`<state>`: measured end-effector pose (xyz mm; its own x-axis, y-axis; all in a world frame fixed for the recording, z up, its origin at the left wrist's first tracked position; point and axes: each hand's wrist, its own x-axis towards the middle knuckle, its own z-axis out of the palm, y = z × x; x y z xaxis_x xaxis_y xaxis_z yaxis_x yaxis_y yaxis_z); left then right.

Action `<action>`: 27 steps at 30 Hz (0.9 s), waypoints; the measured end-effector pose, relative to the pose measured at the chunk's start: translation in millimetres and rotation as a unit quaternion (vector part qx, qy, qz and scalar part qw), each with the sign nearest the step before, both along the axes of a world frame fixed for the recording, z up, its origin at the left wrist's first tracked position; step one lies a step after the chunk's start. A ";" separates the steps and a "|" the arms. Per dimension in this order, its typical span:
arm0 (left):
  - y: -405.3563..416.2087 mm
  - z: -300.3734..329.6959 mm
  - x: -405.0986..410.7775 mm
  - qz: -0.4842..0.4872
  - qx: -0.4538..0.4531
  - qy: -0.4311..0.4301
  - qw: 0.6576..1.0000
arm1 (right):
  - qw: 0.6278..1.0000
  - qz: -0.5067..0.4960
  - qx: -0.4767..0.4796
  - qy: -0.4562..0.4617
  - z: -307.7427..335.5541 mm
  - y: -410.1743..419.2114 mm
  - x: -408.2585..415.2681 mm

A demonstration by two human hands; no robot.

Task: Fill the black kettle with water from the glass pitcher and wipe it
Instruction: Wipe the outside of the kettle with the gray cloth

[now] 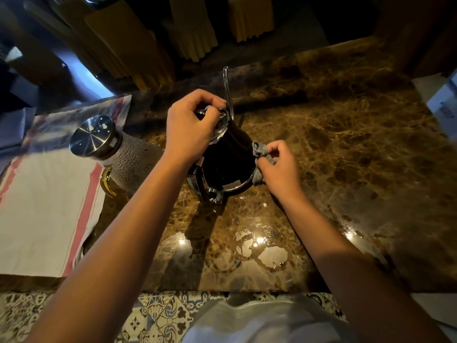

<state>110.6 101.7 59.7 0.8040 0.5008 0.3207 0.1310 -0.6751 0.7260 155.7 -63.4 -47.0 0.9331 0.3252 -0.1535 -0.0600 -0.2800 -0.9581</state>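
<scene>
The filling looked done and only wiping was left: the left hand gripped the black kettle's lid on the marble counter, while the right hand pinched a gray cloth against its side, the glass pitcher just beside.

We see a striped cloth at the marble counter's left edge, and water puddles by its near edge.

Looks like a restaurant or banquet hall here: a polished brown marble desk serving as a counter, patterned floor tiles below, and beyond it rows of chairs in yellow pleated covers. A striped cloth lies on the counter's left.
</scene>
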 end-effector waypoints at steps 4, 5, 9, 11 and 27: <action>-0.4 -0.6 -0.1 -0.001 -0.001 -0.005 1.000 | 0.990 -0.046 0.100 -0.082 20.2 -7.9 -4.2; -0.2 -0.8 0.3 -0.002 -0.001 -0.007 1.000 | 0.982 -0.043 0.130 -0.130 30.2 -6.1 -10.8; 0.7 -1.5 0.7 0.000 0.003 -0.012 1.000 | 0.955 0.001 0.097 -0.280 28.5 17.2 -45.6; 0.0 -2.0 -0.8 0.004 0.004 -0.013 1.000 | 0.948 0.000 0.072 -0.310 6.6 25.4 -58.4; 0.8 6.0 -4.6 -0.084 0.040 0.026 0.995 | 0.988 0.056 -0.092 -0.111 1.5 -28.3 -41.8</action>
